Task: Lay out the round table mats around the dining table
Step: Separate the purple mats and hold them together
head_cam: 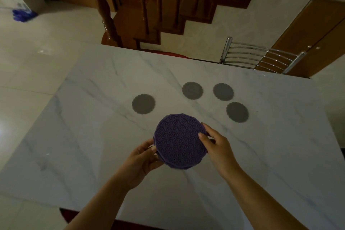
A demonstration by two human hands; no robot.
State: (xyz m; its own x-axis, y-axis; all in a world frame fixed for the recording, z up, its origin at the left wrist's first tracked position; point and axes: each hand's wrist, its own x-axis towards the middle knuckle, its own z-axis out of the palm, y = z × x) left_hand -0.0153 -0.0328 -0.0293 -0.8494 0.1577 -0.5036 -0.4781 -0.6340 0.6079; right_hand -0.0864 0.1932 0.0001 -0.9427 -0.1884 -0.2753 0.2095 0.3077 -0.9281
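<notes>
White marble-veined table [89,121] fills most of the view, standing on a pale tiled floor [37,52]. Four round grey mats lie flat on it, none touching another: the left grey mat [143,103] sits alone towards the middle, the middle grey mat [192,90] and the far-right grey mat [223,92] lie side by side a little farther off, and the near-right grey mat [237,112] lies just nearer than those two.

Nearer than all four, above the middle of the table, both hands hold a purple stack [179,142] of round mats with a star lattice pattern, tilted slightly. The left hand [141,158] grips its left rim, thumb on top at the edge and fingers curled underneath. The right hand [216,145] holds the right rim, thumb pressed on the top face and the other fingers bent round the edge. How many mats the stack has cannot be told.

Beyond the far right edge stands a metal chair [261,56] with a slatted back. Behind it is a wooden door [308,33]. Wooden stairs [168,5] rise past the far edge, and a blue mop [23,15] rests on the floor at far left.
</notes>
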